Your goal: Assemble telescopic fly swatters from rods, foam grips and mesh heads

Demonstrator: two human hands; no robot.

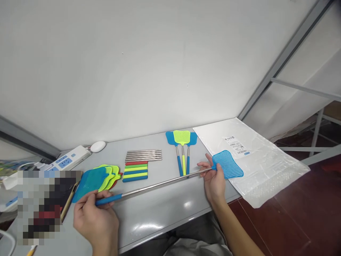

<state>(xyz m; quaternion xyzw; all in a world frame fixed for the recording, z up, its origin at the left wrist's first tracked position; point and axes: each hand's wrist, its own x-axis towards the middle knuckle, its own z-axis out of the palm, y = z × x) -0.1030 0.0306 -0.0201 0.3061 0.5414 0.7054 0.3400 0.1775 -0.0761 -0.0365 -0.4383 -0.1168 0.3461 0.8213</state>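
A long fly swatter (160, 185) with an extended metal rod stretches across the grey table (165, 213). My left hand (96, 217) is closed round its blue grip at the left end. My right hand (214, 181) pinches the rod just below the blue mesh head (227, 164), which lies over the edge of a clear plastic bag (255, 160). Three assembled swatters (182, 149), two blue and one yellow, lie behind the rod.
A stack of blue, yellow-green and red swatter heads (99, 177) lies at the left. Beside it are collapsed metal rods (144, 155) with coloured grips (135, 171). A white power strip (69, 159) and a white oval device (98, 146) sit by the wall.
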